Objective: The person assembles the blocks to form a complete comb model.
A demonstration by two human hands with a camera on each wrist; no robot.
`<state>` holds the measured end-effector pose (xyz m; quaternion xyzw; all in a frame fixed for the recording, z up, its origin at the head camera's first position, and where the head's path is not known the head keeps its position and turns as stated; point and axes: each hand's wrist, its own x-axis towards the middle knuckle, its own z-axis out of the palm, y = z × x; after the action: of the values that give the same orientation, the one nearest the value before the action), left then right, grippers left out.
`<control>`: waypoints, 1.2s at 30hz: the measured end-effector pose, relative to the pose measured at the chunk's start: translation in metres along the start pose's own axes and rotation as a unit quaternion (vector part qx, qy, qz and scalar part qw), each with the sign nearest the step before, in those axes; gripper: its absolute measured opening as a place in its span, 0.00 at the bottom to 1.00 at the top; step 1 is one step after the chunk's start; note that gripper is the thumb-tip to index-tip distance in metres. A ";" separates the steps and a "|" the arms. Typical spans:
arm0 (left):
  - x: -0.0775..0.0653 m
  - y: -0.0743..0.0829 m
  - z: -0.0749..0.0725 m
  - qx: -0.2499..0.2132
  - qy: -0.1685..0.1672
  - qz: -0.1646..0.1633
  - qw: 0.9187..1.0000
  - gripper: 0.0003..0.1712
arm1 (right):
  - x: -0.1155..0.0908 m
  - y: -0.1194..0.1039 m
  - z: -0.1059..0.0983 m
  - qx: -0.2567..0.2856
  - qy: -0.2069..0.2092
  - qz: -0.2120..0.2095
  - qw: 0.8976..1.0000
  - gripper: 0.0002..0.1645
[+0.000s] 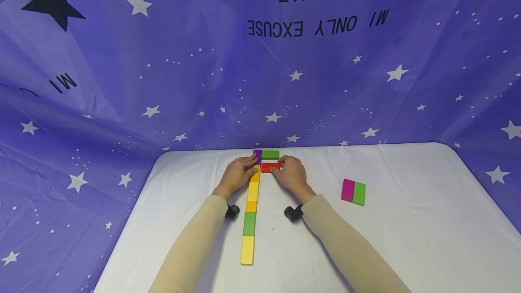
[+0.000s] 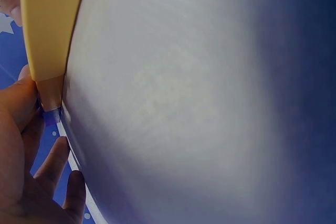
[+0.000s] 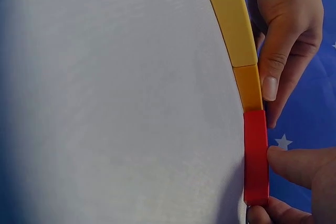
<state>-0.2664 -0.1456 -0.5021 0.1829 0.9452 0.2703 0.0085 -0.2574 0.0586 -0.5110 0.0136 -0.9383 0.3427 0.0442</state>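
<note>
A red block (image 1: 267,166) lies crosswise at the right of a column of blocks, just nearer than a green block (image 1: 270,154). My right hand (image 1: 294,176) pinches this red block, thumb on its near side and a fingertip at its outer end, as the right wrist view shows. On the column's other side, my left hand (image 1: 238,173) touches the purple block (image 1: 258,157) at the far end with its fingertips. Its thumb is against the orange block (image 1: 255,176). In the left wrist view, the other fingers of that hand (image 2: 23,150) spread out beside the blocks.
Toward me the column continues with a yellow block (image 1: 253,191), a small orange one (image 1: 251,206), a green one (image 1: 249,224) and another yellow block (image 1: 247,250). A magenta block (image 1: 348,190) and a green block (image 1: 359,193) stand together on the white table at right.
</note>
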 end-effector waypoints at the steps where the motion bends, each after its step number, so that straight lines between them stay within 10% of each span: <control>1: 0.000 0.000 0.000 0.000 0.000 0.001 1.000 0.26 | 0.000 0.000 0.000 0.000 -0.001 0.000 1.000 0.25; 36: 0.001 -0.002 0.000 0.002 -0.002 0.003 1.000 0.27 | -0.006 0.007 -0.009 0.052 -0.001 0.005 0.999 0.29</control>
<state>-0.2677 -0.1470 -0.5035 0.1863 0.9453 0.2676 0.0090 -0.2512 0.0696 -0.5086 0.0110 -0.9194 0.3910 0.0409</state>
